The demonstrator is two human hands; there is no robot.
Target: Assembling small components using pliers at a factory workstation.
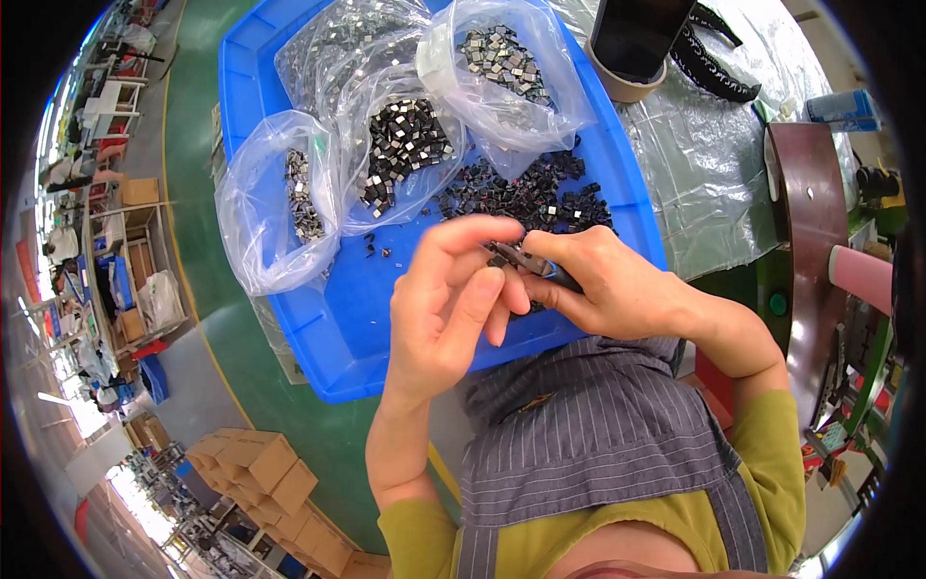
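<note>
Over the near side of a blue plastic tray (338,362), my right hand (622,285) grips a pair of small pliers or cutters (535,264) with dark handles. The tool's jaws point left into the curled fingers of my left hand (434,314). A small black part (497,260) shows at the jaws, between the left thumb and fingers; its details are too small to tell. Just beyond my hands lies a loose heap of small black parts (502,196). Clear plastic bags stand open farther back: one with black and silver pieces (405,145), one with mostly silver pieces (502,60).
At the tray's left is another clear bag (253,207) with small metal pieces. A phone (637,39) stands in a round holder on the plastic-covered table (666,164) at the right. Cardboard boxes (256,463) are stacked on the floor at the lower left.
</note>
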